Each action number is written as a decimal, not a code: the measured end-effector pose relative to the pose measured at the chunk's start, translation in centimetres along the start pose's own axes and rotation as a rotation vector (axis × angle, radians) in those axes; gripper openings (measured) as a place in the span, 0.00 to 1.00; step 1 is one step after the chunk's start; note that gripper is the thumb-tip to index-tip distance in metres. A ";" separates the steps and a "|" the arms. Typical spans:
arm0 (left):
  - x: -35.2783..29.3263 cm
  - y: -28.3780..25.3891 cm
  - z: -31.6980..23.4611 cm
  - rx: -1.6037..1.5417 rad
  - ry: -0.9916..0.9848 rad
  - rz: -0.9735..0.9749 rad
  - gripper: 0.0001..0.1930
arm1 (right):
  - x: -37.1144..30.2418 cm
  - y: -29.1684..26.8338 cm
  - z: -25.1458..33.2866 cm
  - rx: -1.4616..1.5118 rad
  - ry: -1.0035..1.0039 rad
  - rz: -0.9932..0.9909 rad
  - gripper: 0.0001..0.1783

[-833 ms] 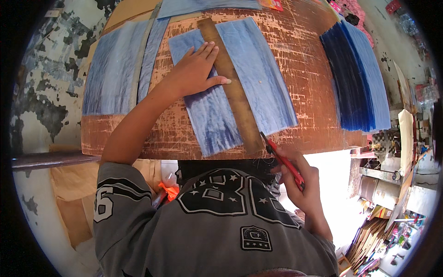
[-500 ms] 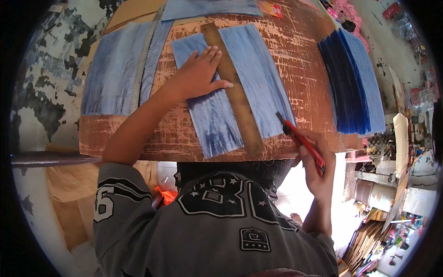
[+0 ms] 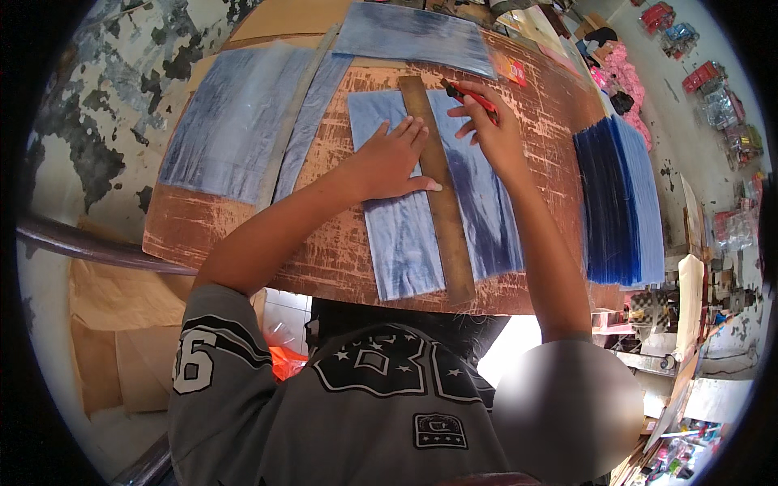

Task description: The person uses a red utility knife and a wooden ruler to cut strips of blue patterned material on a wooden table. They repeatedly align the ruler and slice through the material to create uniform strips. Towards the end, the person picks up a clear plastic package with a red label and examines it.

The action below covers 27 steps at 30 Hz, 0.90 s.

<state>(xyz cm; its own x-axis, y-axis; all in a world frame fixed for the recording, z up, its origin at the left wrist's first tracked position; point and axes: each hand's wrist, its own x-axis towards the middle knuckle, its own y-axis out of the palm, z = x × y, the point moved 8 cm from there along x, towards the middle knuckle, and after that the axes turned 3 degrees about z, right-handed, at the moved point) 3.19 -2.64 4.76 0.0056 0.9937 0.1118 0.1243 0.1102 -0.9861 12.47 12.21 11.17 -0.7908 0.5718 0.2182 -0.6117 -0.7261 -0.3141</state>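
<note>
My left hand (image 3: 389,168) lies flat with its fingers out, pressing a brown straight strip (image 3: 454,243) like a ruler down onto a blue, glossy plastic-looking sheet. The sheet shows on both sides of the strip, a left part (image 3: 403,251) and a right part (image 3: 490,231); whether they are joined beneath it I cannot tell. A red utility knife (image 3: 480,102) is gripped in my right hand (image 3: 501,138), over the far end of the right part. Its dark tip is near the strip's far end.
On the worn brown table (image 3: 324,271), more blue sheets (image 3: 231,121) lie at the left beside a long grey strip (image 3: 296,121). Another blue sheet pile (image 3: 413,36) is at the back. A thick blue stack (image 3: 636,202) stands at the right edge. A red-yellow packet (image 3: 512,70) lies behind.
My right hand has moved with the knife from the near right edge of the sheet to its far end. My left hand stays on the strip. The whole view has shifted slightly.
</note>
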 end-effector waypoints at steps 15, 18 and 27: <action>-0.1 0.1 0.1 0.031 0.008 0.036 0.57 | 1.1 3.2 -1.6 -0.056 -0.002 0.078 0.19; 0.0 0.0 0.0 0.004 0.027 -0.012 0.58 | -1.7 2.4 -0.7 -0.038 -0.036 0.038 0.19; -0.2 -0.3 -0.1 0.052 0.014 -0.018 0.56 | -15.9 0.1 3.0 -0.150 0.178 0.083 0.19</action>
<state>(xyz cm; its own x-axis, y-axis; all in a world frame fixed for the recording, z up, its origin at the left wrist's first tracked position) 3.25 -2.85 5.03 0.0181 0.9913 0.1307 0.0727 0.1291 -0.9890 24.91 1.87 10.44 -0.8136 0.5809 0.0238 -0.5247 -0.7161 -0.4603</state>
